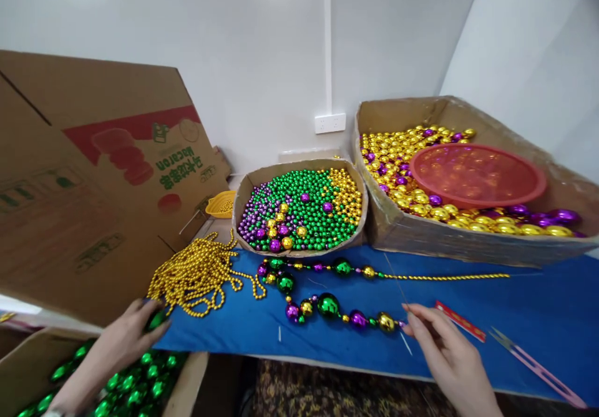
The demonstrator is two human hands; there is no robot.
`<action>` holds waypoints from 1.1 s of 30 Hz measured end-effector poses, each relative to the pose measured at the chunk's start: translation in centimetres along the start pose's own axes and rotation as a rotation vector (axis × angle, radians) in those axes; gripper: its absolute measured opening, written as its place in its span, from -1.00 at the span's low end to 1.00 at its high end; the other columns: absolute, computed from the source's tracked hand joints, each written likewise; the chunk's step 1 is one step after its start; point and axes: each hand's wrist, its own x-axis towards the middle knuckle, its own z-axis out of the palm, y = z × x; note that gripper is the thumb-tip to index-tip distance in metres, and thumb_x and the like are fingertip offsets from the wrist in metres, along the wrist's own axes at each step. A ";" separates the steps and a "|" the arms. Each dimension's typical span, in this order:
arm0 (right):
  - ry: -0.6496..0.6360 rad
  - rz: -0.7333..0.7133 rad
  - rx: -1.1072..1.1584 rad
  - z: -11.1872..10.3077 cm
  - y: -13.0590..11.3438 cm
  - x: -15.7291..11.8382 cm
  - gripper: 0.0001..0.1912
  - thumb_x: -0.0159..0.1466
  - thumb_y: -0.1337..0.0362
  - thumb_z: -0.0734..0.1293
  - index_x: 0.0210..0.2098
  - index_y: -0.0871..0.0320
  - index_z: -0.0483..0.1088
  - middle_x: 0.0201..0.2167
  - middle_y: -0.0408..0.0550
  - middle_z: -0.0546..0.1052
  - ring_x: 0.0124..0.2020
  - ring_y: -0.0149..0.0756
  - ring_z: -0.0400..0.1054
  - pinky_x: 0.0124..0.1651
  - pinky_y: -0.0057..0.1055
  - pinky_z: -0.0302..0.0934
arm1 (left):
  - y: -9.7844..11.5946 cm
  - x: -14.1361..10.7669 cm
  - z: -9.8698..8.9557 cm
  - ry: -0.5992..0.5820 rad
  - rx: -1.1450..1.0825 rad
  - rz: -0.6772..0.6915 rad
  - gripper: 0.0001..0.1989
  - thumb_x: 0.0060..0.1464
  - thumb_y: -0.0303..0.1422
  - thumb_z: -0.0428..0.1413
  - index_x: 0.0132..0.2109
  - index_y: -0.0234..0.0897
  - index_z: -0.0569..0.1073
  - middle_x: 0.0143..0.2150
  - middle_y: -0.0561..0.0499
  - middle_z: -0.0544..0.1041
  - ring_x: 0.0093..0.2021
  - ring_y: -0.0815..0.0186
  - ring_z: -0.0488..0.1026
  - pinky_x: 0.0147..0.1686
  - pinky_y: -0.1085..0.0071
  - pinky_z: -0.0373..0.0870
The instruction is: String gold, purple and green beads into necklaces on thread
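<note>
My left hand is at the left table edge, above a box of large green beads. Its fingers are closed around a shiny green bead. My right hand pinches what looks like a thin beading needle, which points up and left. Beside those fingertips lies the end of a bead strand of purple, green and gold balls of mixed sizes. The strand bends back at its left and runs into a row of small gold beads on the blue cloth.
Small gold bead chains lie heaped on the left. Behind the strand is a box of small mixed beads. A larger carton holds gold and purple beads and a red basin. Pink-handled thread snips lie right.
</note>
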 end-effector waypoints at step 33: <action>-0.031 -0.475 -0.333 0.2 -2.5 -0.8 -0.75 0.34 0.24 0.14 -0.12 0.08 0.42 -0.36 -0.04 0.48 -0.38 -0.38 0.46 -0.35 -0.57 0.33 | 26.3 -1.7 15.6 -0.676 -1.716 -0.209 -0.67 0.02 -0.27 0.20 -0.05 -0.19 0.39 -0.18 0.00 0.43 -0.22 0.33 0.40 -0.17 0.28 0.42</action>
